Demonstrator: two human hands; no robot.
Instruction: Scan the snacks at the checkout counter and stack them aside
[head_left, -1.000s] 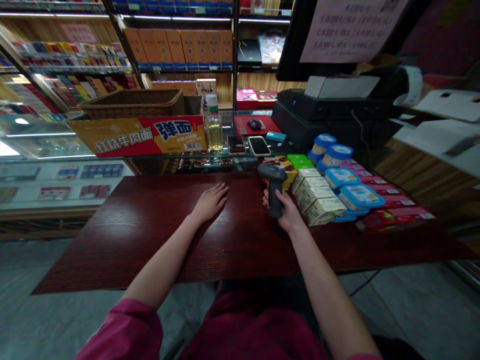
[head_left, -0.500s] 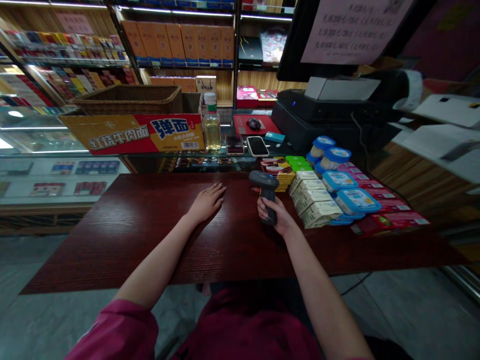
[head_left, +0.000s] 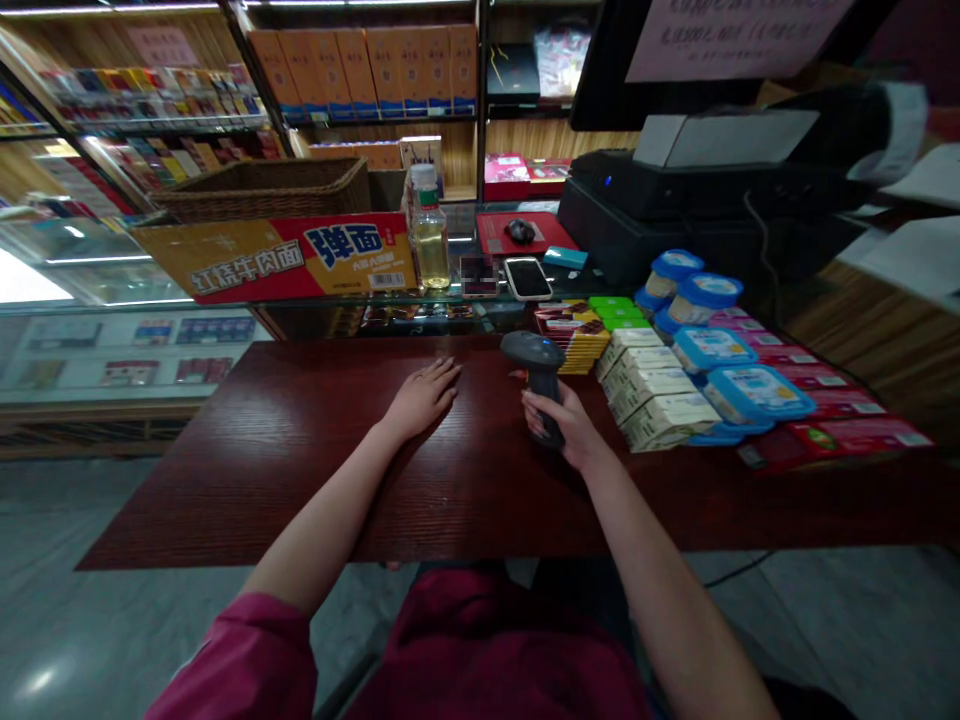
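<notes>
On my feed, R hand (head_left: 571, 425) is wrapped round the grip of a dark handheld scanner (head_left: 541, 380), over the worktop (head_left: 465, 500) & just L of the stacked goods; can't tell if the grip's base touches the surface. L hand (head_left: 421, 400) is released, palm down on the worktop, fingers slightly apart, L of the scanner. Nearest the scanner I see yellow packs (head_left: 585, 352) & pale cartons (head_left: 667, 415), then blue-lidded tubs (head_left: 761, 392) & red boxes (head_left: 832, 440) further R. Past the far edge: phone (head_left: 527, 278), bottle (head_left: 432, 250) w/ yellowish liquid.
</notes>
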